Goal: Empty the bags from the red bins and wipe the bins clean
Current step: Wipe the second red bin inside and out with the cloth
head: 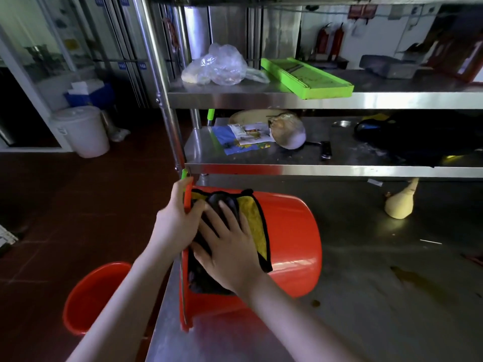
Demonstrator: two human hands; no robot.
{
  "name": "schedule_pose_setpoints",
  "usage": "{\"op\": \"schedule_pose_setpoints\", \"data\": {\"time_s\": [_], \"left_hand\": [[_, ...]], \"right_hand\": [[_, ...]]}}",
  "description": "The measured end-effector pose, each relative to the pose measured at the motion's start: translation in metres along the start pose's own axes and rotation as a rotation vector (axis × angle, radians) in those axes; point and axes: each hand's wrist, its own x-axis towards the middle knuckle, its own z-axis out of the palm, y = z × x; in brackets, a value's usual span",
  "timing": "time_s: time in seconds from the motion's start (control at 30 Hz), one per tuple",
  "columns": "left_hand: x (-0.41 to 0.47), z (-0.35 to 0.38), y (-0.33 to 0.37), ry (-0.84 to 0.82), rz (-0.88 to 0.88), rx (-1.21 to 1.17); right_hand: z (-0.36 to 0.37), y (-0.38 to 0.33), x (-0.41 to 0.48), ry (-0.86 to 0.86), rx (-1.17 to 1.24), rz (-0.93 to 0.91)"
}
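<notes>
Red bin point(292, 244) bagless, on its side on the worktop point(366, 283), mid-wipe: left grip point(173, 218) curled round its rim, right grip point(230, 246) flat on the cloth point(252, 218). Second bin point(91, 296) on floor point(78, 205), probably unwiped

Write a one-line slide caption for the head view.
Left hand grips the rim of a red bin lying sideways on a steel table; right hand presses a yellow cloth against it.
</notes>
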Motion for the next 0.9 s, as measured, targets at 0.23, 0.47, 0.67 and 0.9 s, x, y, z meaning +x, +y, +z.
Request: {"op": "schedule_pose_setpoints", "data": {"time_s": [0.23,0.47,0.67,0.9], "left_hand": [[0.0,-0.005,0.0,-0.001,0.014,-0.061],[-0.039,-0.002,-0.013,0.058,0.102,-0.181],[-0.034,-0.007,-0.013,0.084,0.093,-0.174],[-0.068,0.001,-0.022,0.143,0.138,-0.245]], "right_hand": [[-0.021,0.091,-0.006,0.024,-0.093,0.371],[-0.026,0.104,0.025,-0.155,-0.117,0.566],[-0.007,-0.003,0.04,-0.106,-0.03,0.062],[-0.033,0.115,-0.002,-0.07,-0.111,0.401]]}}
